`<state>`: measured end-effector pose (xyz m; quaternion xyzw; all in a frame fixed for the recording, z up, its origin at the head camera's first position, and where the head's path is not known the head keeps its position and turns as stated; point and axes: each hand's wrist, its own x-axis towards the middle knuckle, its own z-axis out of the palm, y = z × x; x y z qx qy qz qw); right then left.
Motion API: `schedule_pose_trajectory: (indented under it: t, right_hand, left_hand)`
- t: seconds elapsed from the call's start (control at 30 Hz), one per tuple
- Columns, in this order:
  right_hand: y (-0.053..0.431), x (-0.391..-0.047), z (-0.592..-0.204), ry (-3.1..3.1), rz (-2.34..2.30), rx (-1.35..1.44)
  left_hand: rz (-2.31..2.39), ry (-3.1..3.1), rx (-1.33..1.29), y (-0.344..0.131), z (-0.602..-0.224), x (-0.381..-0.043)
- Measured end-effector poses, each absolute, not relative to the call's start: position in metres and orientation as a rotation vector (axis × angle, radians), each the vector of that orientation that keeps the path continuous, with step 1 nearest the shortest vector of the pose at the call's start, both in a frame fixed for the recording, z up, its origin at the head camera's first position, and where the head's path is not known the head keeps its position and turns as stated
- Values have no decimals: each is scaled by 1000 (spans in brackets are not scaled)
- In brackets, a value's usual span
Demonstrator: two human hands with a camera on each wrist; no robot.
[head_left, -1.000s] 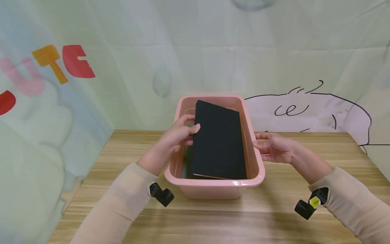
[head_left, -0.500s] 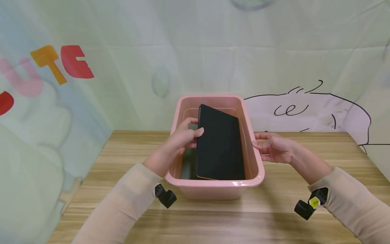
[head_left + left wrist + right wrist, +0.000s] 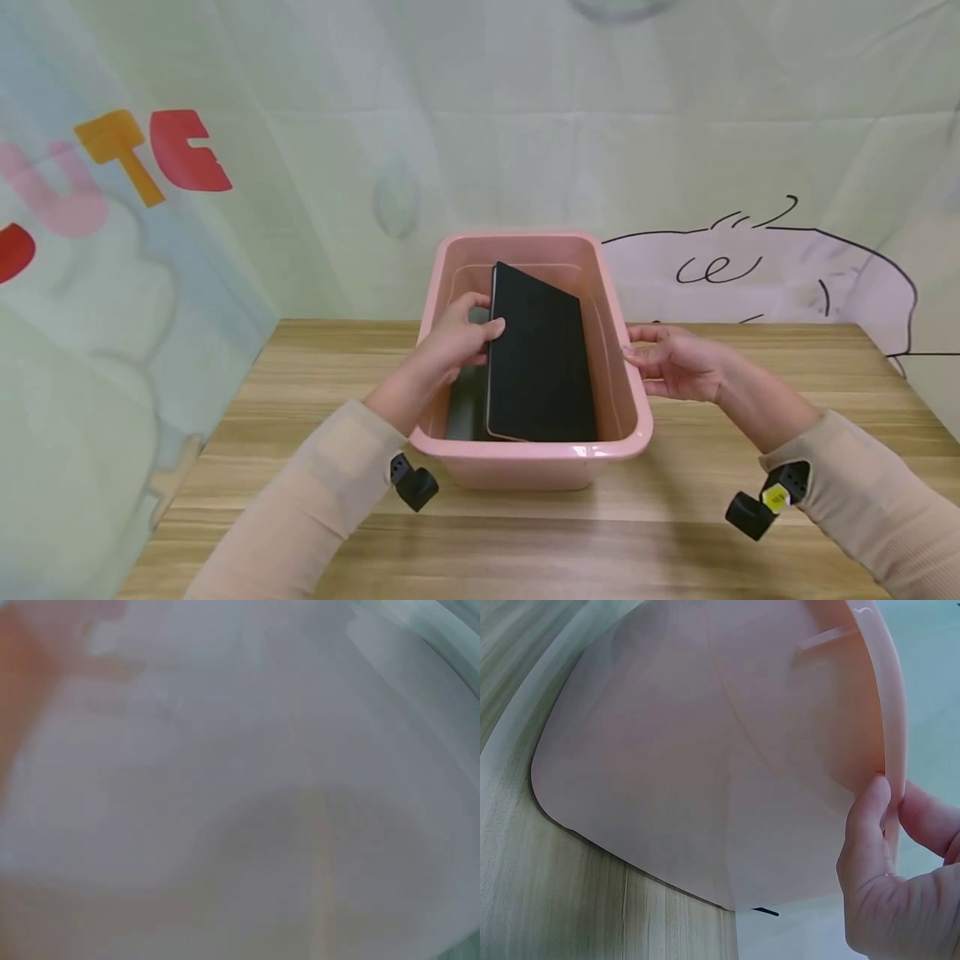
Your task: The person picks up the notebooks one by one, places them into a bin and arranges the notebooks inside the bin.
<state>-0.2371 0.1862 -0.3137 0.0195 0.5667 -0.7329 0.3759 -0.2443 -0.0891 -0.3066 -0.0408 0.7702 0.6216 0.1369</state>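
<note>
A pink plastic bin (image 3: pixel 517 468) stands on the table. My left hand (image 3: pixel 457 337) reaches over its left rim and grips the left edge of a black notebook (image 3: pixel 540 358), thumb on the cover, other fingers partly hidden behind. The notebook leans inside the bin with its left side raised. Beneath it, a dark flat thing (image 3: pixel 467 404) lies on the bin floor, mostly covered. My right hand (image 3: pixel 678 364) pinches the bin's right rim; in the right wrist view, thumb and finger (image 3: pixel 930 817) meet around that rim. A blurred pinkish surface (image 3: pixel 150 765) fills the left wrist view.
The wood-grain table (image 3: pixel 480 550) extends in front of the bin and to both sides. Behind it hangs a pale printed cloth (image 3: pixel 337 167) with coloured letters and a line drawing. Small black cameras (image 3: pixel 414 483) sit at both wrists.
My left hand has moved slightly right and down with the notebook, which sits lower in the bin and shows more of the dark thing beneath. The right hand stays on the rim.
</note>
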Motion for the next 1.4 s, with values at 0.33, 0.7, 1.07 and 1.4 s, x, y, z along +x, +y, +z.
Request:
schedule_pose_trajectory:
  t: [0.33,0.7,1.07,1.4]
  right_hand:
    - [188,-237,-316,1436,-1890,32]
    - [188,-237,-316,1429,-1904,40]
    - [187,-236,-314,1427,-1894,46]
    - [187,-236,-315,1422,-1897,52]
  left_hand:
    - [1732,2323,-68,-90,-310,-246]
    - [1700,2344,-93,-89,-314,-247]
    - [1729,2304,-77,-92,-313,-247]
    - [1695,2278,-58,-92,-313,-248]
